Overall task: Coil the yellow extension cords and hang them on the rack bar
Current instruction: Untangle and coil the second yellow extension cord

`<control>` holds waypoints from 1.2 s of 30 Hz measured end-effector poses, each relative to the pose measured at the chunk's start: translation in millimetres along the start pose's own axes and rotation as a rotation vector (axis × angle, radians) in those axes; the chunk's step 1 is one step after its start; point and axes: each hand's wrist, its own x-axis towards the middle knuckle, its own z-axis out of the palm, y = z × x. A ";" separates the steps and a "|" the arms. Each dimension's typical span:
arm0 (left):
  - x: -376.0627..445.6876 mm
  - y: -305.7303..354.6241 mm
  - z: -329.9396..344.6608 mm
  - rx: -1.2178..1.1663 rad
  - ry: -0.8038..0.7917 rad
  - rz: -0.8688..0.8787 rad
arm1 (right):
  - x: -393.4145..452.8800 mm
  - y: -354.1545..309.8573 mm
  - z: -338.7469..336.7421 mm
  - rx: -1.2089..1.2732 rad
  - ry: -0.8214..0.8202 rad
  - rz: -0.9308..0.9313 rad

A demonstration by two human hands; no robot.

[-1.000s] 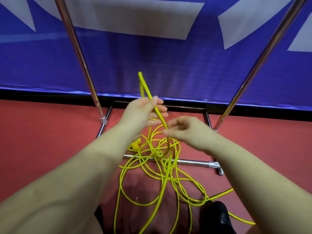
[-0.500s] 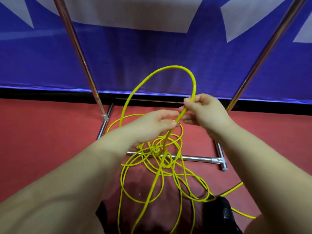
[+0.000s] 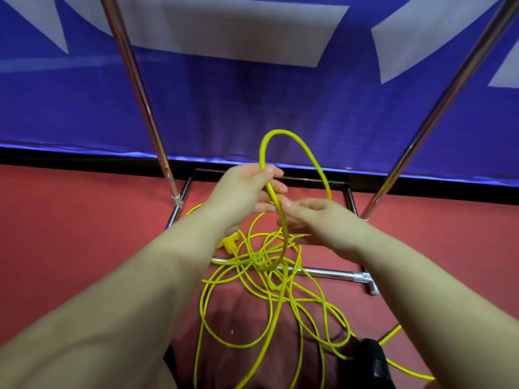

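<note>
Since half a second ago your right hand (image 3: 317, 223) has dropped from the crest of the wide arc to meet your left hand (image 3: 247, 192), so the raised loop (image 3: 295, 153) of the yellow extension cord (image 3: 280, 290) is now small and tight, a first turn of the coil by the look of it. Between the chrome rack uprights (image 3: 140, 94), most of the cord lies tangled on the red floor (image 3: 70, 234) across the rack's base bar (image 3: 323, 272), nothing hung. Your left fingers curl round the cord; your right fingers lie nearly straight against it, and a pinch cannot be made out.

Cord loop (image 3: 292, 153) smaller, now in left hand (image 3: 244, 192).
</note>
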 end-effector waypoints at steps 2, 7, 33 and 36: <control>1.5 5.0 -4.9 -0.151 0.065 0.004 | -1.1 1.2 4.6 -0.116 -0.047 -0.107; 1.1 6.3 -6.1 -0.314 0.029 0.001 | 4.2 3.5 4.0 -0.398 0.135 -0.241; 1.6 3.4 5.1 -0.240 0.014 -0.034 | 4.4 8.2 -0.3 -0.534 0.052 -0.198; 2.3 -3.6 5.5 -0.136 -0.079 -0.110 | 8.8 3.6 -8.7 -0.360 0.199 -0.221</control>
